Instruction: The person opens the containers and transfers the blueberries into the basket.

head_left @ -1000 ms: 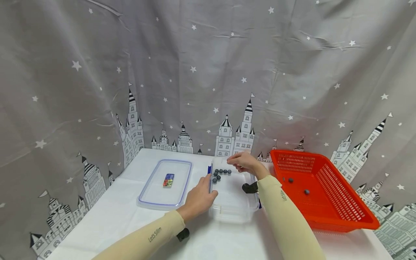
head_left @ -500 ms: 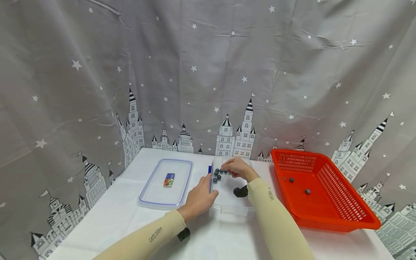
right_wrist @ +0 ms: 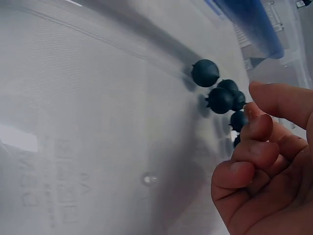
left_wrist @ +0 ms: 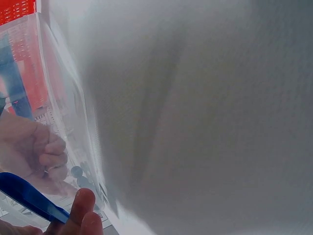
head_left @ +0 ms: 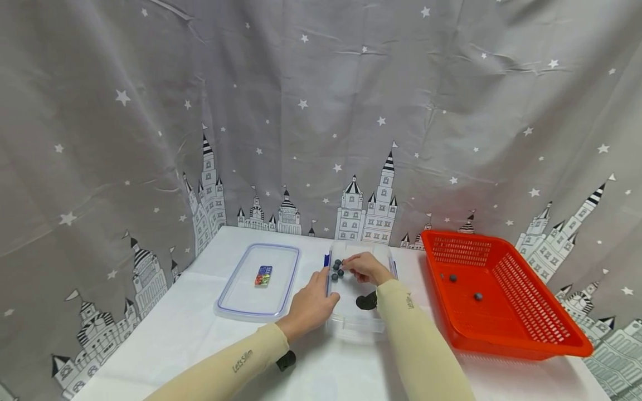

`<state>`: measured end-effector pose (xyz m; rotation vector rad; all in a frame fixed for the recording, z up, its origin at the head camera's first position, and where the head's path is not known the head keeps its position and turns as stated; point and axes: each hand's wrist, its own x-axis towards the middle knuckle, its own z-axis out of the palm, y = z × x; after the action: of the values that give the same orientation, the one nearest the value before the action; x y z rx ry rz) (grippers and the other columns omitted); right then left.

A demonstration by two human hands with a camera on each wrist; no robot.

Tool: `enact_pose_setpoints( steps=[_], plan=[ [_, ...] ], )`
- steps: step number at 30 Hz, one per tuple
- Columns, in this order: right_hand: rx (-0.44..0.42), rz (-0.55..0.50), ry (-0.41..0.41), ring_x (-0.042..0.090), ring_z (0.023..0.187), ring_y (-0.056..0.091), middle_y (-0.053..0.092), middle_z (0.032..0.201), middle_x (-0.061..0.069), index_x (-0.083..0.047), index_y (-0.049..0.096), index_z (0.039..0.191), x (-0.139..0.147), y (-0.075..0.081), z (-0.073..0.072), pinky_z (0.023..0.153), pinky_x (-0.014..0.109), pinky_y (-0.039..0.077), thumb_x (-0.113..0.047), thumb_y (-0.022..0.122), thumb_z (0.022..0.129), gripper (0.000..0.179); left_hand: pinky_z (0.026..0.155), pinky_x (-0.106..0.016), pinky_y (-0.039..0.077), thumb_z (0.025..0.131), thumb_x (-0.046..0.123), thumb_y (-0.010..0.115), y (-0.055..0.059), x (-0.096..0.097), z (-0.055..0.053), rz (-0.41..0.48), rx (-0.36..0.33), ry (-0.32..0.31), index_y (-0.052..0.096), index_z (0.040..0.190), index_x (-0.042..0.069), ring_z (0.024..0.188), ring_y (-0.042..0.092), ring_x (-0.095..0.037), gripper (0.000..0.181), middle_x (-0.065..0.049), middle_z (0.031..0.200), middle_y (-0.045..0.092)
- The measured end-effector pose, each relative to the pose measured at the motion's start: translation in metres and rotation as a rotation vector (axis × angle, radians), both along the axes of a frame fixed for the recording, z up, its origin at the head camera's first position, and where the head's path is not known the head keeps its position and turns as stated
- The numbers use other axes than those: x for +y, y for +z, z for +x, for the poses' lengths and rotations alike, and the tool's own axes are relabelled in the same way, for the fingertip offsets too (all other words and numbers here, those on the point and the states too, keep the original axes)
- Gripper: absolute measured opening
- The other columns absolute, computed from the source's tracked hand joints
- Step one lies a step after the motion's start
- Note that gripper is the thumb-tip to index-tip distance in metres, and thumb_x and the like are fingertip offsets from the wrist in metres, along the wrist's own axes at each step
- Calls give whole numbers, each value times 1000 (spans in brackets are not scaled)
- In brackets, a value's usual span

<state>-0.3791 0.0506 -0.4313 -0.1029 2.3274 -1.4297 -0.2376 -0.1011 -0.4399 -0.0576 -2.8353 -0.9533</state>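
Observation:
A clear plastic container (head_left: 357,324) stands open on the white table, several dark blueberries (head_left: 335,277) gathered at its far left. My left hand (head_left: 312,301) grips its left side; in the left wrist view a blue latch (left_wrist: 30,197) passes behind the fingers. Inside the container, my right hand (head_left: 370,269) reaches to the blueberries. The right wrist view shows its thumb and index fingertips slightly apart beside the blueberries (right_wrist: 220,101), the other fingers curled. No blueberry is visible between those fingertips, though the hand hides some of the group.
To the left lies a clear lid (head_left: 239,301) with a blue seal and a small colourful label (head_left: 263,275). On the right stands a red perforated basket (head_left: 526,351) holding a few blueberries (head_left: 478,296). A grey printed curtain (head_left: 311,128) hangs behind the table.
My right hand has come down and left into the container, over the row of blueberries, covering part of it. My left hand stays at the container's side.

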Motion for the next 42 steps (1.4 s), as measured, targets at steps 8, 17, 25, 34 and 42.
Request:
enact_pose_setpoints(
  steps=[8,17,25,34,42],
  plan=[
    [-12,0,-37,9,57,41,51,67,-4,-3,72,117,2,-6,2,52,21,35,-14,70,91,28,90,-47,53,91,38,54,1,2,-1,-7,16,-10,34,156,6,102,63,-25,76,-13,143,51],
    [-16,2,-66,8,54,36,43,60,-6,-5,74,114,0,-11,0,52,22,33,-13,73,89,26,88,-47,53,91,38,54,2,3,-2,-14,18,-9,34,156,6,101,64,-25,75,-12,143,51],
    [-3,45,-77,9,51,34,39,54,-8,-7,74,114,-1,-11,0,49,22,30,-14,75,86,29,91,-47,53,91,37,55,2,3,-2,-7,22,-9,33,156,6,105,63,-25,75,-12,143,51],
    [9,94,-67,10,52,34,40,55,-8,-9,76,113,-4,-14,-3,51,24,30,-16,77,85,28,87,-46,53,91,37,54,1,3,-3,-18,21,-2,34,156,6,96,62,-22,74,-11,139,53],
    [31,85,-17,10,49,34,42,56,-5,-12,80,99,-5,-20,-8,49,25,32,-13,80,80,19,84,-46,53,91,35,55,-1,2,-2,-17,26,9,35,155,5,93,62,-24,73,-12,140,53]
  ],
)
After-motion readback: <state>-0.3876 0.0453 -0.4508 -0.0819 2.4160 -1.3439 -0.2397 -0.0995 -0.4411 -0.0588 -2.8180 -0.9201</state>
